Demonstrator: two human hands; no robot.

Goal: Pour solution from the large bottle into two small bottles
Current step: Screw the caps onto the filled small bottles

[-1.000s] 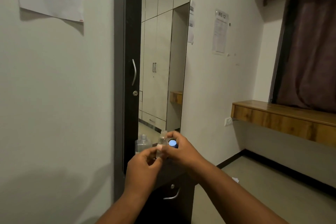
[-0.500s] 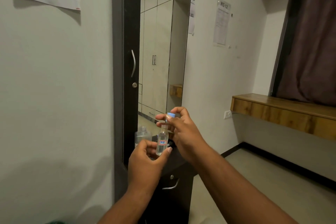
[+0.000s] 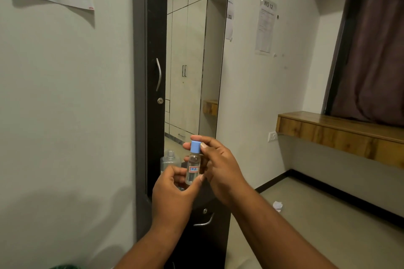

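Observation:
My left hand [image 3: 172, 190] grips the lower part of a small clear bottle [image 3: 192, 171] with a red and blue label, held upright in front of the mirror. A blue cap [image 3: 195, 147] sits on the bottle's neck, and my right hand [image 3: 218, 166] pinches it from above with thumb and fingers. Behind my left hand stands a larger clear bottle [image 3: 170, 160] with no cap on its neck; its lower half is hidden by my fingers.
A tall mirror [image 3: 192, 54] in a black cabinet frame [image 3: 153, 72] rises straight ahead, with a drawer handle [image 3: 204, 221] below. A wooden shelf [image 3: 341, 135] runs along the right wall under a dark curtain. A crumpled paper [image 3: 277, 205] lies on the floor.
My right hand has brought the blue cap down from above onto the small bottle's neck. The view has tilted slightly as both hands rose.

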